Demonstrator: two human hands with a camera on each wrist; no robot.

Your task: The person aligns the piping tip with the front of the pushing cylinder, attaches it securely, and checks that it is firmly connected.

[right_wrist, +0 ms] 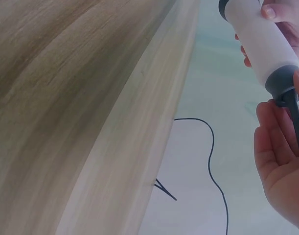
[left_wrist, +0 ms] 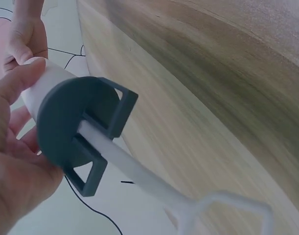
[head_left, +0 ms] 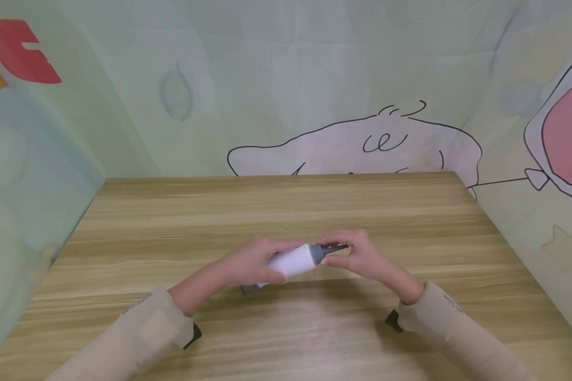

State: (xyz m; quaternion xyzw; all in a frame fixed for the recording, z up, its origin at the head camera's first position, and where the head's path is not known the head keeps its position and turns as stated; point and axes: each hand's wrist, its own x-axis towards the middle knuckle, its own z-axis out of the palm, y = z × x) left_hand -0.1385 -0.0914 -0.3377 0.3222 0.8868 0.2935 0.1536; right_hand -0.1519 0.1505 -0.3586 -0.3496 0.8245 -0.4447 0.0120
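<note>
A white hand pump (head_left: pixel 293 260) with a grey cap and a tapering dark nozzle (right_wrist: pixel 296 117) is held level above the table, tip pointing right in the head view. My left hand (head_left: pixel 250 260) grips its white barrel, thumb on the near side. Close to the left wrist camera are the dark end flange (left_wrist: pixel 58 122) with two rectangular finger loops and a white plunger rod (left_wrist: pixel 139 169), drawn out and ending in a looped handle. My right hand (head_left: pixel 364 256) pinches the grey collar at the nozzle's base, with thumb and fingers on opposite sides.
A wood-grain table (head_left: pixel 276 206) spreads beneath both hands. Pale fabric walls (head_left: pixel 276 69) printed with cartoon drawings rise along its back and sides. Both forearms, in beige sleeves (head_left: pixel 143 333), reach in from the front edge.
</note>
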